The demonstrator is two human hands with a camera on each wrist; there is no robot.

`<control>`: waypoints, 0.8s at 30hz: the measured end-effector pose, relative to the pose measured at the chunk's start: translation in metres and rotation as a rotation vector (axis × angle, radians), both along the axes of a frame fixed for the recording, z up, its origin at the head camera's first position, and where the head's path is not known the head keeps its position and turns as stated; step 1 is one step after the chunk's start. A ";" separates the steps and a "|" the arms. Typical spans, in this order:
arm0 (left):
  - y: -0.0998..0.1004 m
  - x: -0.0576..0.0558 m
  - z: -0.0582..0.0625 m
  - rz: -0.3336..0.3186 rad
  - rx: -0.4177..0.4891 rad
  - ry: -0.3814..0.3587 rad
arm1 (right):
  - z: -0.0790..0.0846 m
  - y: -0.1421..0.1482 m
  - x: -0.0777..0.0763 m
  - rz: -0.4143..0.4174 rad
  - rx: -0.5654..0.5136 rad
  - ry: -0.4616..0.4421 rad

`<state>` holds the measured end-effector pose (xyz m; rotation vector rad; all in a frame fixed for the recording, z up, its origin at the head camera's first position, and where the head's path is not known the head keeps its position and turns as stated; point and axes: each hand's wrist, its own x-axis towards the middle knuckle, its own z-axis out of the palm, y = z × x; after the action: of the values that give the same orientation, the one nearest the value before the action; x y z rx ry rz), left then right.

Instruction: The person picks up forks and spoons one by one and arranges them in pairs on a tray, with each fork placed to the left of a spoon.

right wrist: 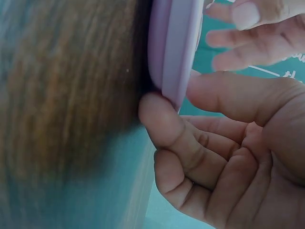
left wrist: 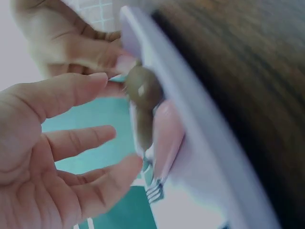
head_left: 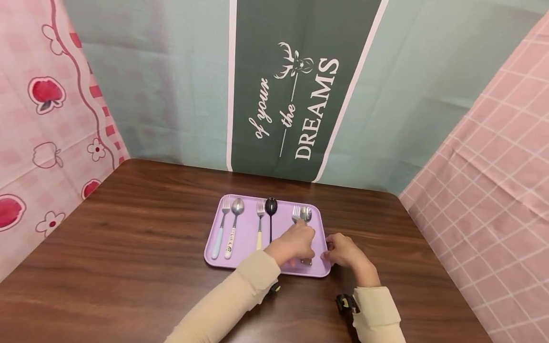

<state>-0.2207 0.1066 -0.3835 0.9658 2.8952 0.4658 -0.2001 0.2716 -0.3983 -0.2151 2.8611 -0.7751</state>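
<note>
A lilac tray [head_left: 246, 238] lies on the table, bearing forks and spoons side by side. My left hand [head_left: 299, 240] reaches over its right part, fingers spread and slightly bent, close beside a fork [head_left: 296, 213] and a spoon [head_left: 306, 214]. In the left wrist view, a brown rounded handle [left wrist: 143, 88] and a pink handle [left wrist: 167, 131] lie next to each other by the left fingertips. My right hand [head_left: 345, 250] pinches the tray's right rim, thumb over the edge and index finger beneath, as the right wrist view shows.
On the tray's left lie a blue-handled fork [head_left: 218, 241] and a spoon with a patterned white handle [head_left: 230, 243]. A yellow-handled fork [head_left: 259, 228] and a black spoon [head_left: 271, 206] occupy the middle. A printed curtain [head_left: 171, 95] hangs behind the wooden table [head_left: 128, 228].
</note>
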 end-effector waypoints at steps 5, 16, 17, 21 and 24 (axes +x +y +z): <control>-0.014 0.002 0.002 0.026 0.038 -0.051 | -0.001 0.002 0.000 0.005 -0.017 0.005; -0.015 0.013 -0.006 -0.030 0.098 -0.131 | 0.001 0.005 0.001 0.016 -0.004 0.013; -0.015 0.013 -0.006 -0.034 0.097 -0.128 | 0.001 0.005 0.002 0.013 -0.001 0.013; -0.014 0.016 -0.007 -0.051 0.096 -0.129 | 0.001 0.007 0.002 0.017 0.003 0.014; -0.015 0.018 -0.008 -0.049 0.098 -0.137 | 0.000 0.008 0.002 0.018 -0.009 0.014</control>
<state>-0.2031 0.0920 -0.3910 0.9736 2.7431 0.6492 -0.1977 0.2800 -0.3979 -0.2474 2.8651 -0.7868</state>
